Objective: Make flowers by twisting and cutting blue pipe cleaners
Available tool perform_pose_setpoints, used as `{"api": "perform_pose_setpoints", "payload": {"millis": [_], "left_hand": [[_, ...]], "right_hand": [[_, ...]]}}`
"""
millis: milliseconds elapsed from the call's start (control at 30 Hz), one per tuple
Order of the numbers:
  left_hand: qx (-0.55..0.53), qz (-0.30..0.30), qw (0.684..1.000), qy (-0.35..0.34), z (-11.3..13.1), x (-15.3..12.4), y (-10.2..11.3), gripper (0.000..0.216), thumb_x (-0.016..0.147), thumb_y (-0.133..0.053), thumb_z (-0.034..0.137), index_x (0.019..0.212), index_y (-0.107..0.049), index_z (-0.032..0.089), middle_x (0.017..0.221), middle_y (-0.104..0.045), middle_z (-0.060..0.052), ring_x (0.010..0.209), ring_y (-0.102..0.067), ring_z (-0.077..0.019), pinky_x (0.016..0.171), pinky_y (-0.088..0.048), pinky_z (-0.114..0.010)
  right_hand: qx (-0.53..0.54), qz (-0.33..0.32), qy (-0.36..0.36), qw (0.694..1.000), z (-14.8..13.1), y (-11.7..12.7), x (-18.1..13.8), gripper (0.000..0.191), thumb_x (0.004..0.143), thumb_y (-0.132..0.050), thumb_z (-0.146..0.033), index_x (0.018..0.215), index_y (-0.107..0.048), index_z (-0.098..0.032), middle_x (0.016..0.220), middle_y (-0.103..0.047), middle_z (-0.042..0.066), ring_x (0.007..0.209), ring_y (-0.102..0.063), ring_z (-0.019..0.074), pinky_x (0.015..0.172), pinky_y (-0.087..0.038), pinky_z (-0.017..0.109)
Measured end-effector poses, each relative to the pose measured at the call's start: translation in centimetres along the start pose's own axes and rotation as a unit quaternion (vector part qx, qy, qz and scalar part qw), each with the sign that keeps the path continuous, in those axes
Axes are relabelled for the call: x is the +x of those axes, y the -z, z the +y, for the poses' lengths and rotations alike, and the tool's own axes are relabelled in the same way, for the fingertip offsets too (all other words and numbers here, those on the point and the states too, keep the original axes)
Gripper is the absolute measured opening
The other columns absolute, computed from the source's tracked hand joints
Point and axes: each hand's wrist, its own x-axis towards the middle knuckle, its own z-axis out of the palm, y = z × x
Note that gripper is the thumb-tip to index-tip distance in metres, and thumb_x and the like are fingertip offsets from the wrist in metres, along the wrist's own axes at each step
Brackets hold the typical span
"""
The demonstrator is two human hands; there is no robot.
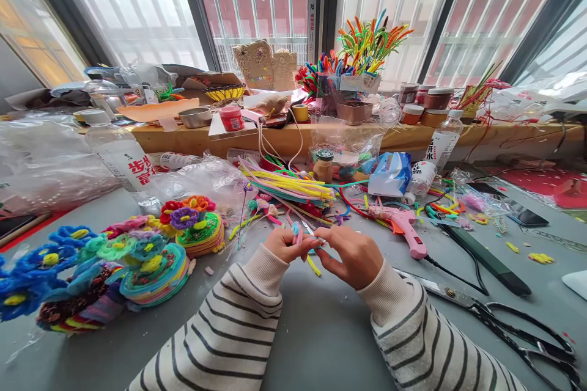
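Note:
Both of my hands meet over the middle of the grey table. My left hand (287, 245) is closed in a pinch on a small piece of pipe cleaner (296, 231), light blue and pink, that sticks up between the fingers. My right hand (351, 255) is closed too, thumb and forefinger together on a bluish pipe cleaner end that the fingers mostly hide. Just behind the hands lies a bundle of pipe cleaners (293, 186) in yellow, pink and green. A short yellow piece (313, 265) rests under my fingers.
Pipe-cleaner flower pots (156, 275) stand at the left. To the right lie a pink glue gun (403, 226) with its cord, large black-handled scissors (495, 317) and a dark green bar (490, 263). Water bottles (121, 156), jars and plastic bags crowd the back and the wooden ledge (284, 137).

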Motion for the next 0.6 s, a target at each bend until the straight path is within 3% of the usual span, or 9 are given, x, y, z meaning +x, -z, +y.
{"api": "perform_pose_setpoints", "payload": {"millis": [167, 333, 500, 600], "left_hand": [[0.012, 0.034, 0.999, -0.027, 0.2, -0.1, -0.3, 0.032, 0.066, -0.047, 0.038, 0.058, -0.057, 0.009, 0.042, -0.045, 0.002, 0.041, -0.039, -0.0056, 0.042, -0.032, -0.019], [0.138, 0.072, 0.980, -0.125, 0.0, -0.3, -0.6, 0.033, 0.072, -0.041, 0.034, 0.055, -0.056, 0.010, 0.044, -0.051, -0.002, 0.044, -0.046, -0.0083, 0.047, -0.038, -0.021], [0.325, 0.143, 0.895, -0.271, -1.1, -0.2, -0.6, 0.032, 0.077, -0.033, 0.029, 0.071, -0.059, 0.012, 0.071, -0.063, -0.009, 0.062, -0.056, -0.0143, 0.055, -0.042, -0.025], [0.399, 0.185, 0.845, -0.306, -1.4, -0.2, -0.7, 0.029, 0.077, -0.034, 0.027, 0.069, -0.058, 0.015, 0.068, -0.064, -0.005, 0.057, -0.055, -0.0127, 0.055, -0.040, -0.025]], "right_hand": [[0.019, 0.052, 0.007, 0.998, -0.2, 0.2, 0.4, 0.018, 0.072, -0.047, -0.023, 0.087, -0.054, -0.014, 0.088, -0.055, 0.008, 0.080, -0.049, 0.0166, 0.070, -0.040, 0.027], [0.054, 0.068, 0.013, 0.996, -0.2, -0.2, 0.2, 0.014, 0.074, -0.044, -0.014, 0.084, -0.053, -0.012, 0.078, -0.059, 0.007, 0.076, -0.052, 0.0151, 0.068, -0.043, 0.026], [0.050, 0.097, 0.007, 0.994, 0.0, -0.7, -0.1, 0.013, 0.076, -0.042, -0.015, 0.079, -0.054, -0.012, 0.069, -0.060, 0.007, 0.067, -0.054, 0.0141, 0.062, -0.045, 0.025], [0.076, 0.071, -0.011, 0.995, -0.1, -0.9, -0.2, 0.014, 0.077, -0.041, -0.015, 0.078, -0.054, -0.012, 0.068, -0.059, 0.006, 0.063, -0.054, 0.0131, 0.059, -0.044, 0.023]]}}
